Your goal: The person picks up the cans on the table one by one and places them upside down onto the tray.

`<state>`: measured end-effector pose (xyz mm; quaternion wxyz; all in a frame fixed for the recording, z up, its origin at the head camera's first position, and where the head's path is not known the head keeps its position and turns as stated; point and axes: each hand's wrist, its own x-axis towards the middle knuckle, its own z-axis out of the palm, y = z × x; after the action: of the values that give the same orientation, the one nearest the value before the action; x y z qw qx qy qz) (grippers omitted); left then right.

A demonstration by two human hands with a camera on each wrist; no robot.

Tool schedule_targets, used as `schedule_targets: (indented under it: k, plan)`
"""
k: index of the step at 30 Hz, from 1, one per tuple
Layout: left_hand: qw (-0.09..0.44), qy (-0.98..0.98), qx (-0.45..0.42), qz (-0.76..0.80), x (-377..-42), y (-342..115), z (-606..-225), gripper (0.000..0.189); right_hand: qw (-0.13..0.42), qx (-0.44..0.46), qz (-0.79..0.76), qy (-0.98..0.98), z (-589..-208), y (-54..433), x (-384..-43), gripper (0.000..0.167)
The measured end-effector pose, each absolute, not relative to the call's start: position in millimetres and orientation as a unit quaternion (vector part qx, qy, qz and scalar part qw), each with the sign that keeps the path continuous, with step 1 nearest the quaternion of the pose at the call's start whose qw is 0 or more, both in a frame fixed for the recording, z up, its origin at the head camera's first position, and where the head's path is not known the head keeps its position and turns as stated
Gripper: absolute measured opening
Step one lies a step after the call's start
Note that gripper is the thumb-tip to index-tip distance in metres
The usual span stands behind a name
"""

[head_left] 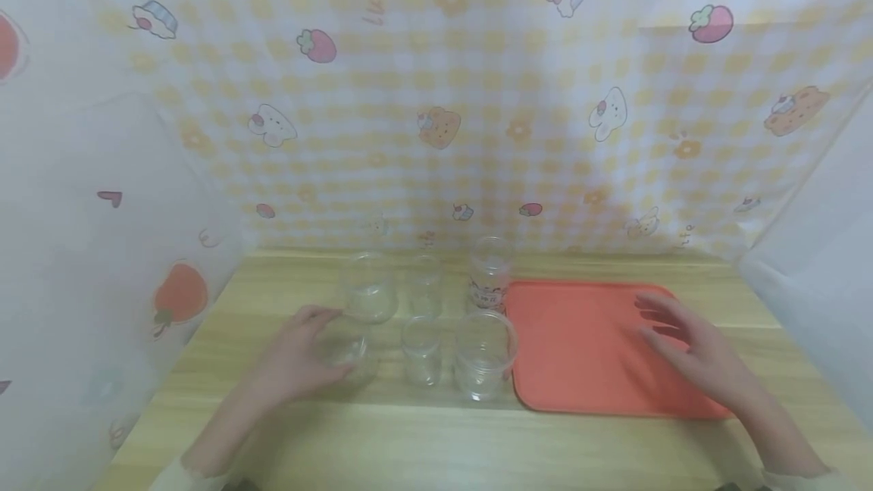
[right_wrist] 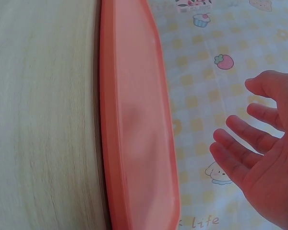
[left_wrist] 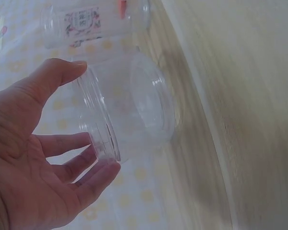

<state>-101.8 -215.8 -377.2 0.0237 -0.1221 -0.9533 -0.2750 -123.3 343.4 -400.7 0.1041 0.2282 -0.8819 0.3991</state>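
Note:
My left hand [head_left: 300,358] is around the rim of a clear plastic jar [left_wrist: 134,103] at the front left of a group of jars. In the left wrist view, the thumb lies at one side of the rim and the fingertips [left_wrist: 113,168] at the other, gripping it. The jar is see-through and partly hidden by the hand in the head view. Over the right part of an orange-red tray [head_left: 580,347] hovers my right hand [head_left: 696,351], its fingers spread and relaxed, with nothing in them.
Beside the held jar stand a narrow clear jar [head_left: 422,354] and a wide one [head_left: 483,362]. Behind are another wide jar [head_left: 369,294], a narrow jar [head_left: 426,286] and a tall labelled jar [head_left: 489,279]. A patterned cloth [head_left: 477,97] hangs behind the wooden table [head_left: 382,445].

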Motion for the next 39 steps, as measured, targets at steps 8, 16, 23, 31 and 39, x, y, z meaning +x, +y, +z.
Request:
schedule_targets:
  k: [8,16,23,31,39]
  plan:
    - [0.041,-0.946,-0.117,-0.3,-100.1,-226.8,-378.9,0.083,0.107,0.229,0.4,-0.881,-401.9,342.6,-123.8,0.056]
    - [0.064,-0.934,-0.137,-0.325,-96.1,-233.4,-379.0,0.079,0.11,0.231,0.402,-0.879,-404.2,345.3,-124.3,0.057]
    - [0.077,-0.916,-0.146,-0.366,-95.1,-238.0,-380.2,0.074,0.109,0.232,0.405,-0.878,-403.4,345.2,-125.1,0.056]
    - [0.074,-0.899,-0.133,-0.41,-95.7,-244.7,-381.7,0.073,0.114,0.235,0.41,-0.874,-403.3,345.2,-125.5,0.055]
    - [0.056,-0.877,-0.129,-0.46,-97.1,-246.2,-375.6,0.071,0.122,0.244,0.426,-0.862,-401.2,343.3,-127.2,0.053]
